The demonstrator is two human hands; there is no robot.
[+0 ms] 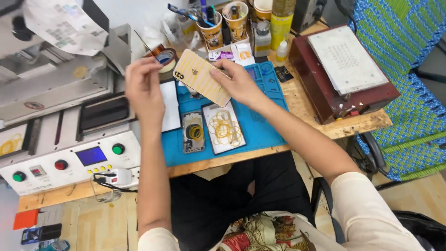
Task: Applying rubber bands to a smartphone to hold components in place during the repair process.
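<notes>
Two hands work over a blue mat (260, 125): right hand (237, 83) gripping a gold phone back (202, 76), left hand (144, 86) pinched.

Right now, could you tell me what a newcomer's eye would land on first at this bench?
First, the gold phone back panel, held tilted above the blue work mat by the right hand, while the left hand pinches something small beside it. Next, an opened phone body and a white tray of yellow rubber bands lying on the mat. Left of them stands a white machine with coloured buttons.
</notes>
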